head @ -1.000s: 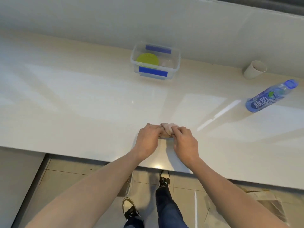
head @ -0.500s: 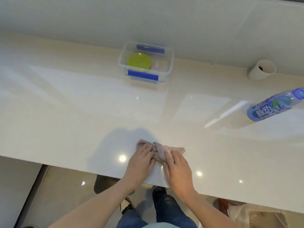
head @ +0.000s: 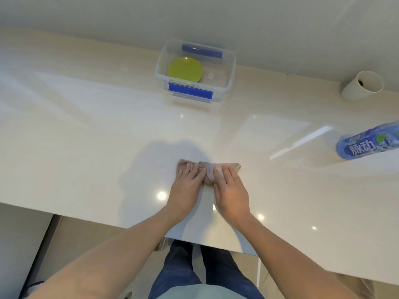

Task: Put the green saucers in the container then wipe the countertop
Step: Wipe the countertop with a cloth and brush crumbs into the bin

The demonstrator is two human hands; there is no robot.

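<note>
A green saucer [head: 185, 70] lies flat inside the clear plastic container [head: 231, 67] with blue clips, at the back of the pale countertop [head: 86, 137]. A small white piece sits beside the saucer in the container. Near the front edge a crumpled beige cloth [head: 208, 169] lies on the counter. My left hand [head: 185, 188] presses on its left part and my right hand [head: 231, 190] presses on its right part, fingers flat on top. The cloth's middle bunches up between the two hands.
A white paper cup [head: 362, 86] lies on its side by the back wall at the right. A blue drink bottle [head: 367, 143] lies at the right edge. The counter's front edge runs just below my hands, with floor and my legs beneath.
The cloth has gone from bunched between my fingertips to spread wider on the counter, with both hands flattened on it. The view has closed in on the counter.
</note>
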